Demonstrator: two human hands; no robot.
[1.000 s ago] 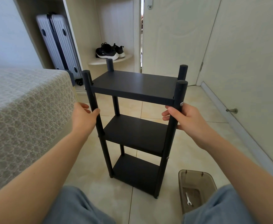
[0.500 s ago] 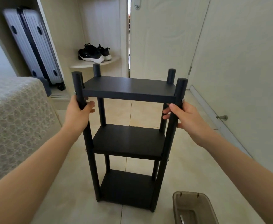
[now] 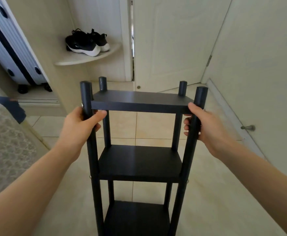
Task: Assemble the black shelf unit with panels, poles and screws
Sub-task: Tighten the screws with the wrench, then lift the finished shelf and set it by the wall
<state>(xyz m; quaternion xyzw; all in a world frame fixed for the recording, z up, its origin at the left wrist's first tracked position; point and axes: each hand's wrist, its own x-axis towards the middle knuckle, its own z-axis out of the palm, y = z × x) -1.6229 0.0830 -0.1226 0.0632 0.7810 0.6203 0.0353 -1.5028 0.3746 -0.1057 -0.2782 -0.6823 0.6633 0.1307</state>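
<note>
Black shelf unit (image 3: 139, 160) stands upright on the tiled floor (image 3: 207, 193) before you. Your left hand (image 3: 79, 126) wraps the near-left pole (image 3: 88, 116), your right hand (image 3: 205, 125) the near-right pole (image 3: 197, 116), fingers curled round each just under the top panel (image 3: 139, 101).

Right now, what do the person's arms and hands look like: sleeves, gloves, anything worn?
Left hand and right hand are bare: no gloves, no watch. Forearms uncovered, no sleeves in view. Silver glint by the right hand: ring or screw, cannot tell.
</note>
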